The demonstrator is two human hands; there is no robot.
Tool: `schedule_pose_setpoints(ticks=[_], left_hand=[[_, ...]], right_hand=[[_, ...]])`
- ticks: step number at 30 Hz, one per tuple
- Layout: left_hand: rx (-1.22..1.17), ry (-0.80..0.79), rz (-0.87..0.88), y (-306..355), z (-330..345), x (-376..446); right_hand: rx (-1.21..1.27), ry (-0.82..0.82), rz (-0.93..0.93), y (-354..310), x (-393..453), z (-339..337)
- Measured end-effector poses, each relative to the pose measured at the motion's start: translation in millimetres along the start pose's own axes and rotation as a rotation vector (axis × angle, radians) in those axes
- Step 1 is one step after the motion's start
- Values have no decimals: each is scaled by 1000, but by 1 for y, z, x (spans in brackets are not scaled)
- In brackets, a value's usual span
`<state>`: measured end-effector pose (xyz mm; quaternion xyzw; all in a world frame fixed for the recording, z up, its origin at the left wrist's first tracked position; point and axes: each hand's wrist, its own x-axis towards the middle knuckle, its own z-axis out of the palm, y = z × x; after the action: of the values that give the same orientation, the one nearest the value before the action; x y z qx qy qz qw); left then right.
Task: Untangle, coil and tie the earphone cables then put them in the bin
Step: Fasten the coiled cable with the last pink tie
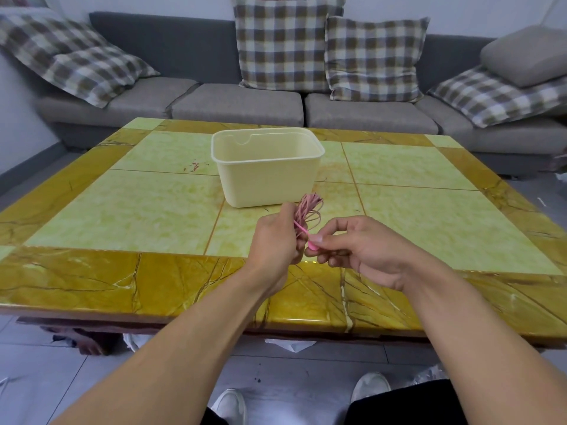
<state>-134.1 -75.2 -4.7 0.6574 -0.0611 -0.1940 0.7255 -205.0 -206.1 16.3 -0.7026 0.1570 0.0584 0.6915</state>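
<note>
A pink earphone cable (308,210) is gathered into a coil of several loops, held above the table just in front of the bin. My left hand (276,237) grips the lower part of the coil. My right hand (352,245) pinches the pink free end of the cable between thumb and forefinger, just to the right of the left hand. The cream plastic bin (267,182) stands upright and open on the middle of the table, behind the hands. Its inside shows no cables from this angle.
The yellow and amber tiled table (122,210) fills the view, with a red smear left of the bin. A grey sofa (236,102) with checked cushions runs behind it. My shoes and a white bag lie on the floor below the table's near edge.
</note>
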Motion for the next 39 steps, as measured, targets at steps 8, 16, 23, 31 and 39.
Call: schedule_pose_setpoints(ticks=[8,16,23,31,39], left_hand=[[405,-307,7,-2,-15,-4],[596,-685,-20,-2,-32,-3],[861,-687,136,-1,-31,-3],[1100,-502,215,-12,-20,3],[368,-334,-64,-13,-15,-3]], right_hand=[[-314,5,-134,9,2,-16],[-517,26,-287,11,1,-26],[-328,-24,-150,12,1,-26],[-500,385,-153,15,0,2],[-1042,409,-673,8,-8,23]])
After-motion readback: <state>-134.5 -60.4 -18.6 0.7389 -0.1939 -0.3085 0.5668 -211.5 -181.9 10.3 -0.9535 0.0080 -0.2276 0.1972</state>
